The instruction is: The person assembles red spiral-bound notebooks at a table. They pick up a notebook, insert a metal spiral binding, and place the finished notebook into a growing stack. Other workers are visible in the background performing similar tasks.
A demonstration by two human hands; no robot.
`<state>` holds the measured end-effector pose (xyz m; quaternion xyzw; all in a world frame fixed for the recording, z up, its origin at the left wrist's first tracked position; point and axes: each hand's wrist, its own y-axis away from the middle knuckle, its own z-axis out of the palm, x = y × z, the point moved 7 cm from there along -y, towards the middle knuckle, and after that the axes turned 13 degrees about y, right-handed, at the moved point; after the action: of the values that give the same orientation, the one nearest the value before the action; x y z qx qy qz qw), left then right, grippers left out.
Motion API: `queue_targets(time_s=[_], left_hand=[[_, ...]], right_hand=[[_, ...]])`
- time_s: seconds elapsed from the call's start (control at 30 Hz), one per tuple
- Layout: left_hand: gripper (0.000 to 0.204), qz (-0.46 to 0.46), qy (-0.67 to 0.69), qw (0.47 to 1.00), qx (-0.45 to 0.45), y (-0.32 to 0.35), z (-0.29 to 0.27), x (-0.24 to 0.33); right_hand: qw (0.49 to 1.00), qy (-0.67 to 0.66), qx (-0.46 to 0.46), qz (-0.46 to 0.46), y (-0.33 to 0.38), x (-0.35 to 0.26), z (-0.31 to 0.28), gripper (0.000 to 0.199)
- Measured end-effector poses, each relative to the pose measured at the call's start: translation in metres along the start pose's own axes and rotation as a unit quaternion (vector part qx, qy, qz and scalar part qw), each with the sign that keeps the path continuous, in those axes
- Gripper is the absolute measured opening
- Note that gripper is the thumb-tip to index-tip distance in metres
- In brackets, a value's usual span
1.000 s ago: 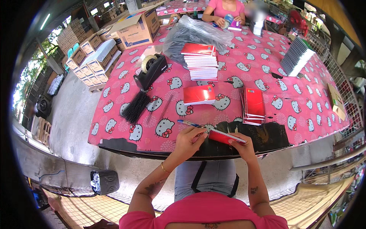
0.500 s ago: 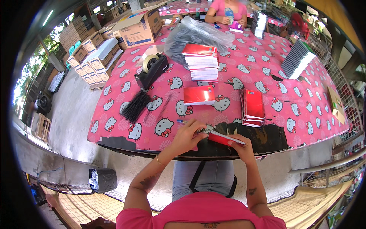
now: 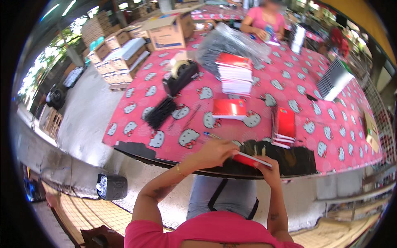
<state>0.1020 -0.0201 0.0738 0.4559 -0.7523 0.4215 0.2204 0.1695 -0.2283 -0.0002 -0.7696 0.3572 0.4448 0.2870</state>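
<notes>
Head view, only angle available.

Hands: left hand (image 3: pixel 216 152) is curled shut over the near end of a thin red booklet (image 3: pixel 249 159); the fingers hide what they pinch. Right hand (image 3: pixel 266 168) grips the booklet's far end from below, thumb on top. The booklet hangs flat in the air just off the near edge of the counter (image 3: pixel 136 124), over the person's lap, touching nothing else.

Risks, as I judge them:
- Booklet has no support under it. If either hand slackens, it drops to the lap or the tiled floor.
- A blue pen (image 3: pixel 211 135) lies right beside the left hand, near the edge. A wrist nudge could roll it off.
- The leaning red stack (image 3: pixel 284 126) stands on edge, tilted. A bump could fan it out flat.
- Loose black wire coil (image 3: pixel 191 117) and the black comb bundle (image 3: pixel 160 112) sit within elbow reach and could snag.

Packages and the like:
- Tall booklet pile (image 3: pixel 235 75), red cover on top, white page edges, mid-counter.
- Single red booklet (image 3: pixel 229 109) lying flat in front of that pile.
- Grey plastic bag (image 3: pixel 231 41), bulky, behind the pile.
- Black tape dispenser (image 3: pixel 180 74) with a pale tape roll, left of the pile.
- Open cardboard box (image 3: pixel 167 31) with a blue label patch, far left corner.
- More cartons stacked on the floor (image 3: pixel 115 53) beyond, white and brown.
- Black-and-white fanned stack (image 3: pixel 334 80) at far right.
- Another person (image 3: pixel 264 20) in pink is working at the far end.
</notes>
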Motion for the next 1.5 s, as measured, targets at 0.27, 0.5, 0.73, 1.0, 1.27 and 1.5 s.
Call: queue_targets(time_s=[0.27,0.5,0.73,1.0,1.27,1.5], left_hand=[[0.058,0.021,-0.253,0.966,0.049,-0.009,0.018,0.019],[0.064,0.075,-0.298,0.939,0.157,0.043,0.069,0.024],[0.025,0.086,-0.120,0.989,0.003,-0.014,0.029,0.006],[0.017,0.096,-0.032,0.994,-0.029,-0.017,0.025,0.011],[0.049,0.077,-0.215,0.973,-0.029,-0.027,0.015,0.039],[0.077,0.046,-0.447,0.893,-0.006,0.022,0.066,0.033]], right_hand=[[0.994,-0.027,0.101,-0.019,0.010,-0.009,-0.004,0.024],[0.987,-0.104,0.126,0.013,0.011,0.012,0.005,0.027],[0.989,-0.092,0.118,-0.007,0.011,0.004,-0.008,0.028],[0.994,-0.053,0.091,-0.008,0.017,0.003,-0.008,0.033],[0.988,-0.099,0.107,0.042,0.024,-0.003,-0.008,0.035],[0.980,-0.159,0.101,0.063,0.022,-0.003,0.010,0.029]])
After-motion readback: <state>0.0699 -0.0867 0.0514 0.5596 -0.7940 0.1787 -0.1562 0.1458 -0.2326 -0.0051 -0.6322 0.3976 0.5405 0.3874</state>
